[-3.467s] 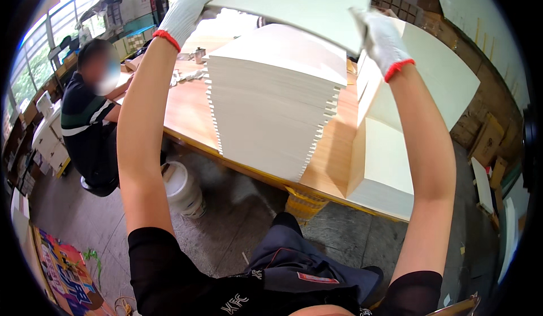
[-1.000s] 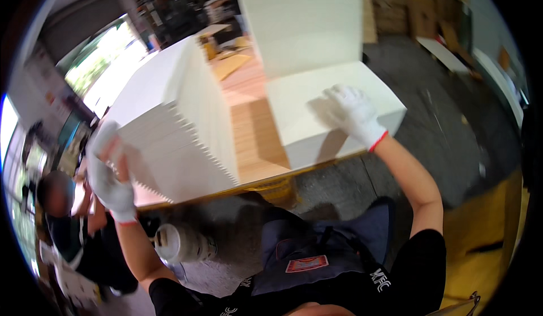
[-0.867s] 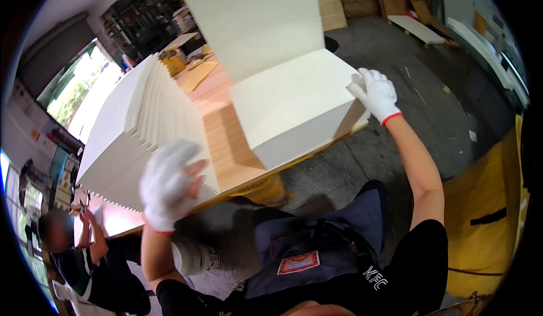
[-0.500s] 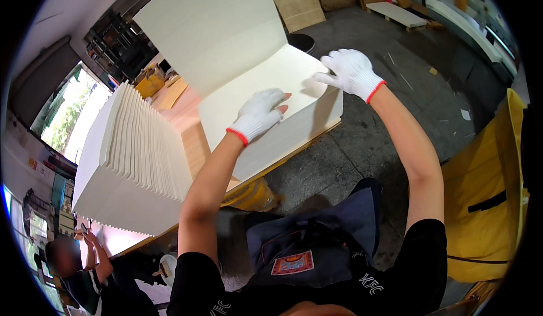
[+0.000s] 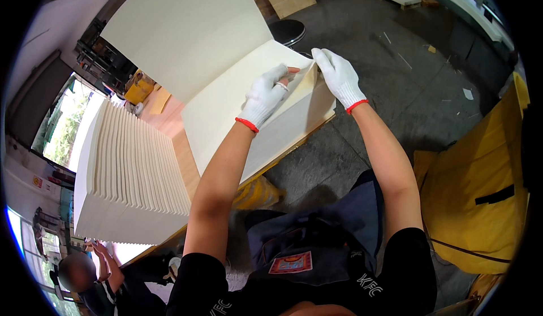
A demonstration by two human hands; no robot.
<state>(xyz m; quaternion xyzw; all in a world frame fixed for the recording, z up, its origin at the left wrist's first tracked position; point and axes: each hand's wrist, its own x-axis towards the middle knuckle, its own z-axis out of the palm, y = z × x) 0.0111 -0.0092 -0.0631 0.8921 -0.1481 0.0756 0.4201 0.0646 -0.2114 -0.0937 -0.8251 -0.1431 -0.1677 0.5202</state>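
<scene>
While both gloved hands pinch top sheets' corner, left hand (image 5: 264, 96) & right hand (image 5: 338, 76) on low paper stack (image 5: 226, 118), fanned stack (image 5: 133, 174) nearby.

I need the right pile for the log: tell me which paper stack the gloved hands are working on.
The low cream stack at the table's right end, where the left hand and right hand lift a corner. The tall stepped white stack at left is untouched.

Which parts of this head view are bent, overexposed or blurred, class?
Head view: fisheye bends the wooden table edge and blacks out the corners; the window at left is blown out with daylight; both gloved hands, left hand and right hand, look sharp on the cream sheets.
</scene>
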